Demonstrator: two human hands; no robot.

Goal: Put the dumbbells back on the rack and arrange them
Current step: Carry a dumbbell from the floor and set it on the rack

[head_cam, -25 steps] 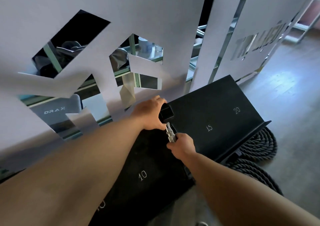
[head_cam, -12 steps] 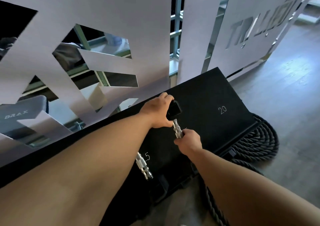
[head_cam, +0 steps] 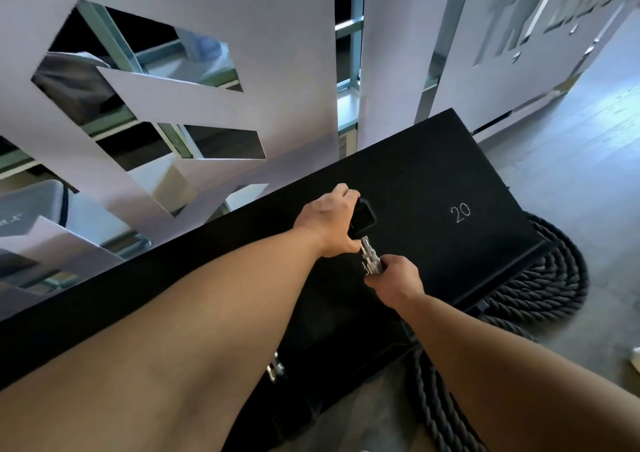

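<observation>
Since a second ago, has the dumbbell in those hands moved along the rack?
Yes. The dumbbell has slid right along the black rack, ending closer to its painted 20 mark than a second ago.

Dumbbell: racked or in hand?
Held: left hand grips the dumbbell head, right hand the handle, over the rack. Resting on it: cannot tell.

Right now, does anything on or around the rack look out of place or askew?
Nothing damaged or spilled. The dumbbell is held at the rack beside its 20 mark, left hand on the black head, right hand on the chrome handle. A rope lies coiled at the rack's end.
</observation>
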